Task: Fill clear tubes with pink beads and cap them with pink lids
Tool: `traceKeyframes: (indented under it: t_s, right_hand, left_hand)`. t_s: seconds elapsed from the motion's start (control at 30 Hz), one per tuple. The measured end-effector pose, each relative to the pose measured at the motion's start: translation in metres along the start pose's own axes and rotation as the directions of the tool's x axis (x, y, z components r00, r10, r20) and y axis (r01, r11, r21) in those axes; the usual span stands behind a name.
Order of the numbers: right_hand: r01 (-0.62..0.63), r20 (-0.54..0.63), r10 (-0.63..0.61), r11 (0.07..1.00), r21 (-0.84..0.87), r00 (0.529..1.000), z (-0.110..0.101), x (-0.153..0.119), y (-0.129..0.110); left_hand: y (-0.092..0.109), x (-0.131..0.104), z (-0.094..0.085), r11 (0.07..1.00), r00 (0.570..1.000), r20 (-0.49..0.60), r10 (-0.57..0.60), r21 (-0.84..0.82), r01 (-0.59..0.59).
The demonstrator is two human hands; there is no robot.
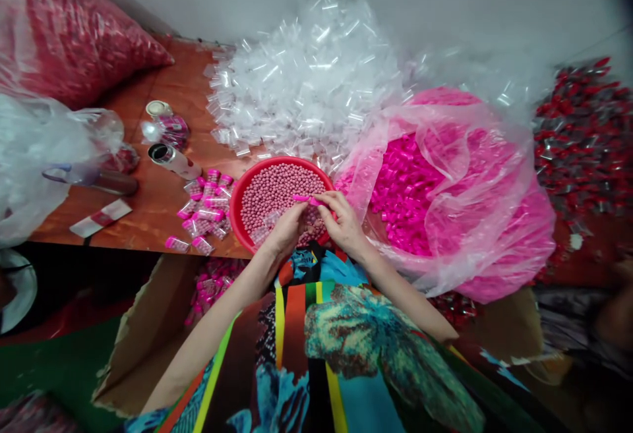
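Both hands meet over a red bowl full of small pink beads. My left hand is closed, its fingertips at a bright pink plastic cap. Thumb and fingers of my right hand pinch another bright pink cap right beside it. Whether a clear tube is also within my left fingers is hidden. A few clear tubes lie on the beads below my left hand.
Behind the bowl rises a heap of clear tubes. A plastic bag of pink caps stands to the right. Filled, capped tubes lie left on the table, above an open carton. Red pieces are piled far right.
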State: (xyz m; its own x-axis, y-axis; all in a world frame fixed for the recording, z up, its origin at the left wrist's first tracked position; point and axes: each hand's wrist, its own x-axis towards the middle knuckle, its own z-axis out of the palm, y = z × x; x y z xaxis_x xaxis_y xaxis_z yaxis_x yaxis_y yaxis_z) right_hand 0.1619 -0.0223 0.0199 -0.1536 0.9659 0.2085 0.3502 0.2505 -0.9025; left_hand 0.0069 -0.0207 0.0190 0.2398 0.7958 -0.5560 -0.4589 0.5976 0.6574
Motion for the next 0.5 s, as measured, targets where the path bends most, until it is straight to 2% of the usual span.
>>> traceKeyframes:
  t_s: [0.1, 0.23, 0.4, 0.5]
  right_hand:
    - [-0.078, -0.009, 0.080, 0.991, 0.106, 0.997, -0.0020, 0.0013, 0.0014]
    - [-0.231, -0.064, 0.248, 0.951, 0.206, 0.967, -0.0036, 0.0076, 0.0006]
    - [-0.198, -0.066, 0.210, 0.969, 0.148, 0.975, -0.0004, 0.0081, -0.0021]
    - [-0.213, -0.089, 0.228, 0.965, 0.155, 0.970, 0.0009, 0.0054, 0.0009]
  left_hand:
    - [-0.0005, -0.0005, -0.0033, 1.000, 1.000, 0.008, 0.005, 0.010, -0.005]
    - [-0.0003, -0.0030, -0.0039, 0.997, 0.999, 0.042, 0.008, 0.072, -0.011]
    - [-0.0018, -0.0055, -0.0009, 0.996, 0.997, 0.072, 0.028, 0.082, -0.034]
    - [-0.0039, -0.0041, -0.0001, 0.997, 0.996, 0.082, 0.018, 0.074, -0.024]
